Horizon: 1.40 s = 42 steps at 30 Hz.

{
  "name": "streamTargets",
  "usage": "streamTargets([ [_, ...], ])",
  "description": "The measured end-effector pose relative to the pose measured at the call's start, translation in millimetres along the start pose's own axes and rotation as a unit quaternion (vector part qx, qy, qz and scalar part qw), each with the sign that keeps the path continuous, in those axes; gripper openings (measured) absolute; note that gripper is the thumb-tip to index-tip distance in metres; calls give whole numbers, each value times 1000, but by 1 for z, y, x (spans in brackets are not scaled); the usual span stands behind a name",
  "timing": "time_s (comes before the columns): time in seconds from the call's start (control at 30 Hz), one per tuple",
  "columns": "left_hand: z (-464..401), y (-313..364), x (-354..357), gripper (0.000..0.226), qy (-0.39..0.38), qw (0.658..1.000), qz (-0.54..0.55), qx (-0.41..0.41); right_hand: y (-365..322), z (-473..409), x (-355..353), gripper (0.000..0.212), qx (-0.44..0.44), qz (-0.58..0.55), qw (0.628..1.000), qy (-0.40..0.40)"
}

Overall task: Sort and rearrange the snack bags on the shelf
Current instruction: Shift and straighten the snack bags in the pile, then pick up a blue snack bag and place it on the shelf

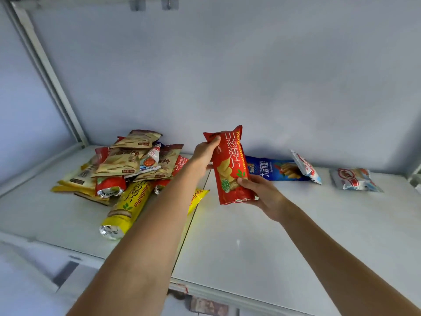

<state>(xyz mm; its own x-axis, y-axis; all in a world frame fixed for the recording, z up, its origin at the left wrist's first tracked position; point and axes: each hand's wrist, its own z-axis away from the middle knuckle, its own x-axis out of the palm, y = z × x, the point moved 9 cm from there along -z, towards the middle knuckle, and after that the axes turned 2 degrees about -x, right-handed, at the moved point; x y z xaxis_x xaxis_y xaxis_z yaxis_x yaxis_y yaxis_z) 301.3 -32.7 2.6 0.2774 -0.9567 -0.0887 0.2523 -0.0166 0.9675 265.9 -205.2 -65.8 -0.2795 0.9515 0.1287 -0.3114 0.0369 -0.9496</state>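
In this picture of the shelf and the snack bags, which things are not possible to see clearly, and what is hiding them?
Head view only:
- Bags low in the pile: covered by the bags above, so no count is possible.
- Yellow bag: mostly behind the left forearm.
- Blue bag: its left end is behind the red bag, its right end under a white bag.
- Right hand: its fingers are behind the red bag.
- Small print on the bags: too blurred.

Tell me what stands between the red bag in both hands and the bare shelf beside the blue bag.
Nothing visible does. The red bag, held by the left hand and right hand, hangs over bare shelf before the blue bag.
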Motion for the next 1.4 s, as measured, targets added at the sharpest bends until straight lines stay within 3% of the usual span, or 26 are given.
streamTargets([
  [0.4,-98,-36,-33,64,-75,995,-19,-55,21,-39,46,49,16,4,988,152],
  [0.57,-118,-48,-50,58,-25,996,20,-81,20,-62,47,52,-15,19,979,204],
  [0.73,-128,-25,-69,56,68,990,-122,25,19,-93,50,52,-17,81,966,243],
  [0.83,-127,-9,-76,57,64,969,-222,90,12,-113,57,52,-23,168,961,216],
  [1.03,-116,4,-76,43,57,942,-293,154,1,-136,57,50,-25,344,927,148],
  [1.13,-113,2,-72,42,50,943,-294,150,-9,-132,26,42,-62,471,859,193],
  [1.23,-111,-1,-59,46,35,948,-284,139,-14,-124,-25,40,-71,606,750,255],
  [1.4,-104,-4,-26,37,21,937,-313,154,-1,-123,-85,57,-50,781,579,227],
])
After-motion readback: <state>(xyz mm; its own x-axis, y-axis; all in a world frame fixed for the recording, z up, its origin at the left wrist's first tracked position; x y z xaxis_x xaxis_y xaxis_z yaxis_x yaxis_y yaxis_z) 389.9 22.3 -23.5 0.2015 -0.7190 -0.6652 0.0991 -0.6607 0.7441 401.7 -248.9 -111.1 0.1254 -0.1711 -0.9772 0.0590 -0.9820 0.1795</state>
